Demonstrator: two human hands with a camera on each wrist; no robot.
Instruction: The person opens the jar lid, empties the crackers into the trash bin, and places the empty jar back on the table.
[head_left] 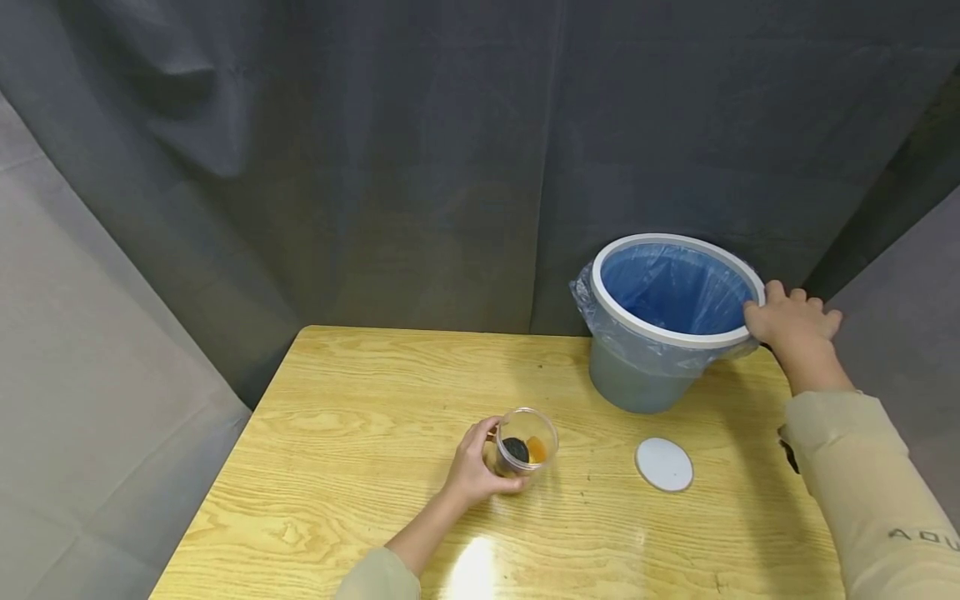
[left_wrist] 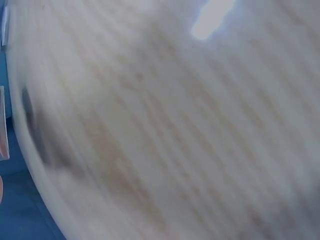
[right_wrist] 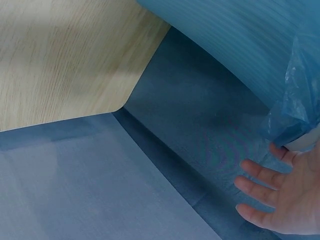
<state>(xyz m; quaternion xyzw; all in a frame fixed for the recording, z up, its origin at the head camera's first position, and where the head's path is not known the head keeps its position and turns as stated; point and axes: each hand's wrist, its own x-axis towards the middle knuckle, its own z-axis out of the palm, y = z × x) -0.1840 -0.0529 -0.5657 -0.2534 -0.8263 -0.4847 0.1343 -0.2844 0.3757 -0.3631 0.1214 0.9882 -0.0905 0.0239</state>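
In the head view my left hand grips a clear plastic cup from its left side, thumb in front and fingers behind. Inside the cup lie a dark round piece and an orange piece. At the right, my right hand holds the white rim of a trash can, its thumb over the rim. The right wrist view shows the index finger against the rim's outside, the other fingers spread away from it; the thumb is hidden there. A clear bag lines the can and folds over its rim.
A white round disc lies flat on the wooden table, in front of the trash can. Dark grey curtains hang behind the table, and lighter cloth hangs at the left. The left wrist view shows mostly blurred tabletop.
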